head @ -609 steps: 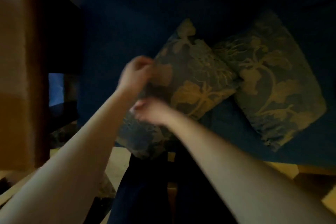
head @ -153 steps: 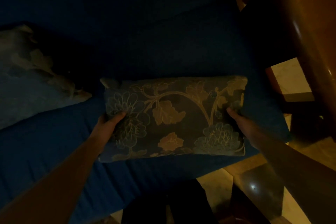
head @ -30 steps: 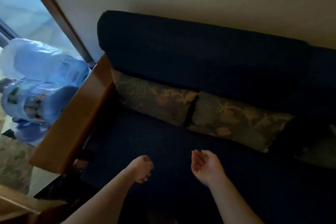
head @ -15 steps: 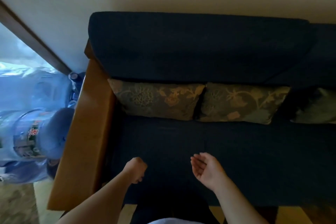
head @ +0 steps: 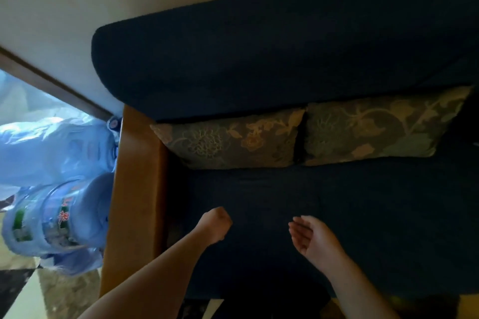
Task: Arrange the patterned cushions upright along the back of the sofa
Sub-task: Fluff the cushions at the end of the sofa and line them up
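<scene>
Against the navy sofa [head: 259, 59] backrest, two floral cushions stand upright side by side: left cushion [head: 228, 141] by the wooden armrest [head: 134, 189], right cushion [head: 375, 127] touching it. Over the seat, your left hand [head: 216, 224] is curled in a fist w/ nothing in it; right hand [head: 313, 239] loose, palm up, empty. Blue water jugs [head: 54, 215] beside the armrest.

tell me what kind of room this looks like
Probably a living room in a home. A dark blue sofa with a wooden armrest stands against a plain wall, two patterned cushions lean on its backrest, and large water bottles sit beside it.
</scene>
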